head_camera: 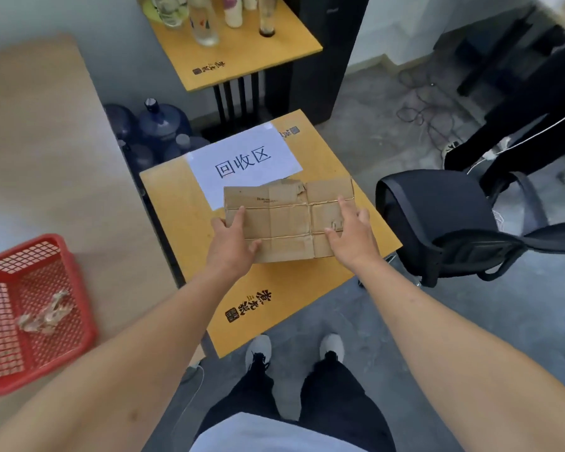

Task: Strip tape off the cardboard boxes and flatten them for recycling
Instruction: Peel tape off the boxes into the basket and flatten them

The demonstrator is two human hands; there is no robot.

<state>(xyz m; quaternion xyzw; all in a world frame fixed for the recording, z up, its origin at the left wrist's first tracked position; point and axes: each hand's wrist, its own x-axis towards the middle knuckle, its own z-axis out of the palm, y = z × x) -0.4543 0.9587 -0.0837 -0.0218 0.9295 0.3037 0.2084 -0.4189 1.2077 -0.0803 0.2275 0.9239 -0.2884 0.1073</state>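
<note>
Two bare forearms reach forward from the bottom of the head view, above dark trousers and pale shoes on a grey floor. Ahead, the left hand [230,243] grips the near left corner of a flattened cardboard box [286,220], thumb on top and fingers curled under its edge. On the other side, the right hand [351,234] lies flat on the box's right part, fingers straight and spread, clamped on nothing. That box rests on a yellow table [190,203], its far edge overlapping a white paper sign [242,161] printed with Chinese characters. Far left and near, a red basket [33,314] on a pale wooden surface holds a crumpled wad, seemingly stripped tape [44,316]. To the right stands a black office chair [444,223]; blue water jugs [159,125] sit beyond the table's far left corner.

Setting the box down looks like the step in hand. Done well, it means pressing the creases flat with the open palm, squaring it on the table by the sign, then easing the left fingers out from underneath without lifting the corner.
</note>
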